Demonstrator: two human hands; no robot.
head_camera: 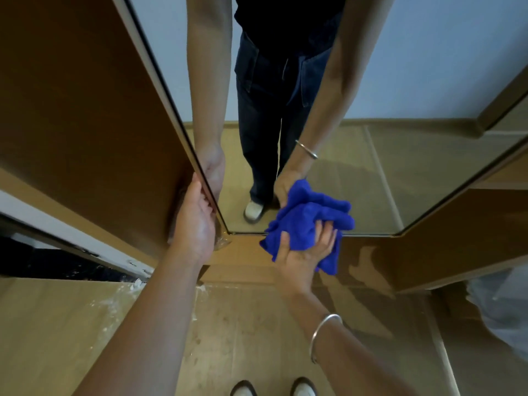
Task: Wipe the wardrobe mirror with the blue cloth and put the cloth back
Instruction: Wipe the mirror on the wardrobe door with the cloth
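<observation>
The wardrobe mirror fills the upper middle of the head view and reflects a person's arms, legs and the floor. My right hand holds the bunched blue cloth against the mirror's bottom edge, fingers curled into the fabric; its reflection sits directly above. My left hand grips the mirror door's left edge near the lower corner, with its fingers wrapped round the frame. A silver bangle circles my right wrist.
The brown wardrobe door panel stands open at the left. Cardboard sheets cover the floor, with white dust specks near the door base. My shoes show at the bottom edge. Clear plastic sheeting lies at the right.
</observation>
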